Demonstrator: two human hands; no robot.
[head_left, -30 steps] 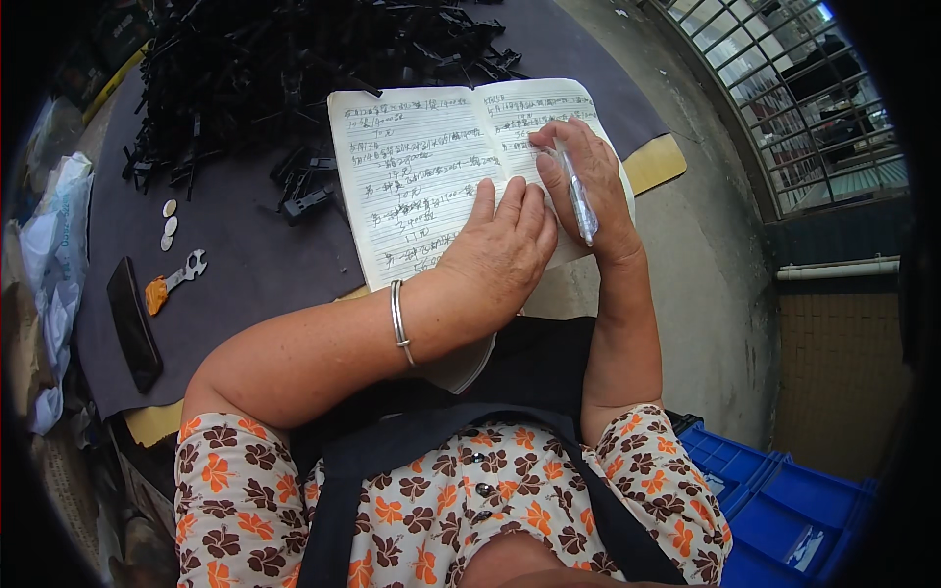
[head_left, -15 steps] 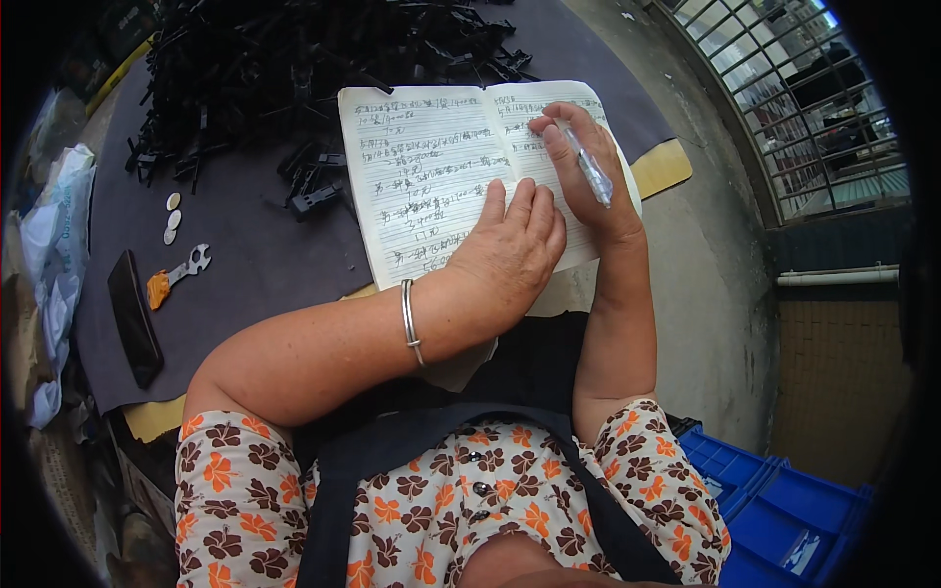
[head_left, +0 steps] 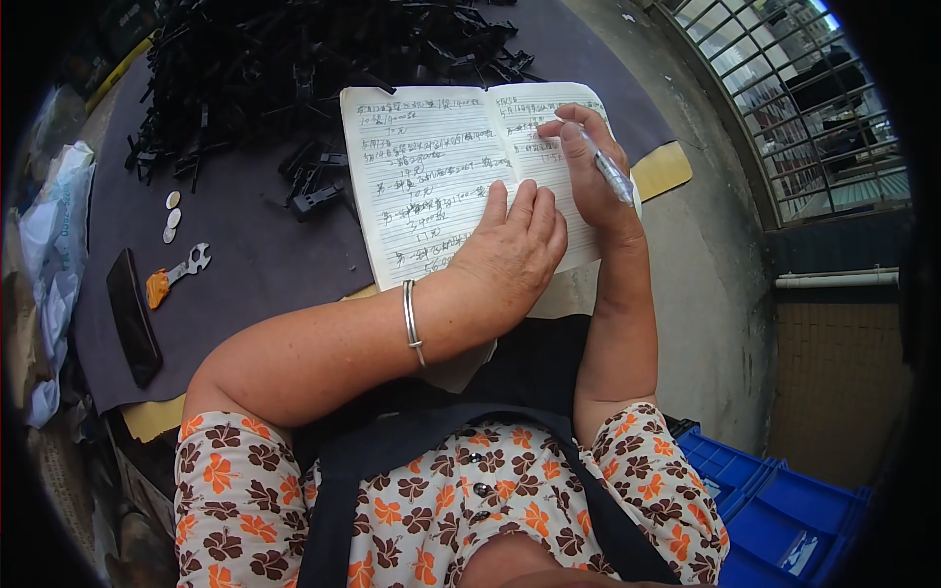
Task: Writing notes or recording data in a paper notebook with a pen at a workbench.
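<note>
An open lined notebook [head_left: 431,186] with handwriting on both pages lies at the table's near edge. Across its lower middle rests my left hand [head_left: 512,253], fingers extended flat on the paper and pointing away from me. My right hand [head_left: 595,181] is over the right page. It holds a clear-barrelled pen [head_left: 610,169] between thumb and fingers, with the pen's rear end slanting toward me on the right. The pen's tip is hidden by the fingers, so I cannot tell whether it touches the page.
A heap of black plastic parts [head_left: 294,69] covers the table's far side. On the grey cloth [head_left: 265,250] at left are coins [head_left: 172,218], an orange-handled wrench-like tool [head_left: 178,274] and a dark phone-like slab [head_left: 134,318]. Blue crates [head_left: 784,510] stand low at right.
My right hand has shifted slightly, and the pen in it has tilted further to the right, uncovering more writing on the right page. The left hand has stayed in place.
</note>
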